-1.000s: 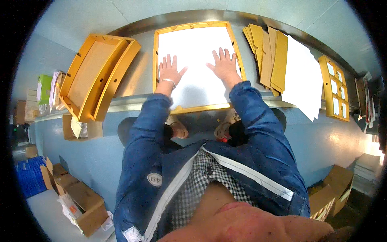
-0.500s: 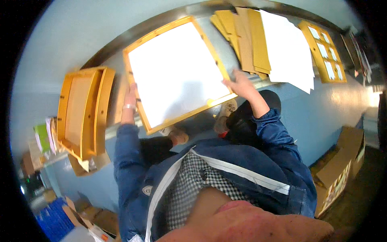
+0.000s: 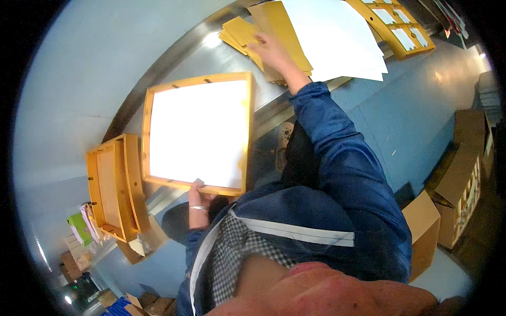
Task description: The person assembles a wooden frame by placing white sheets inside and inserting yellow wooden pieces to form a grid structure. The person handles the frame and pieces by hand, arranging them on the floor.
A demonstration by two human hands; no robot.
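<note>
My left hand [image 3: 196, 196] grips the near edge of a shallow yellow wooden tray [image 3: 146, 126], with the thumb over the rim and the other fingers hidden underneath. A bright white sheet [image 3: 197, 134] covers the inside of the tray. My right hand [image 3: 270, 51] is stretched forward over a loose pile of yellow cardboard strips [image 3: 292, 42], its fingers apart near shorter yellow pieces [image 3: 240, 32]. Whether the fingertips touch a piece is not clear. To the right of the strips lies a stack of white sheets [image 3: 334, 39].
Stacked yellow trays [image 3: 129, 184] stand at the left. A yellow compartmented frame [image 3: 398, 26] with white inserts lies at the far right. Open cardboard boxes [image 3: 421, 229] are on the floor at the right. The metal bench edge [image 3: 276, 124] runs diagonally before me.
My right hand has let go of the tray and reached to the yellow strips. The tray has turned and come nearer, with my left hand now on its near edge. The view has shifted rightward.
</note>
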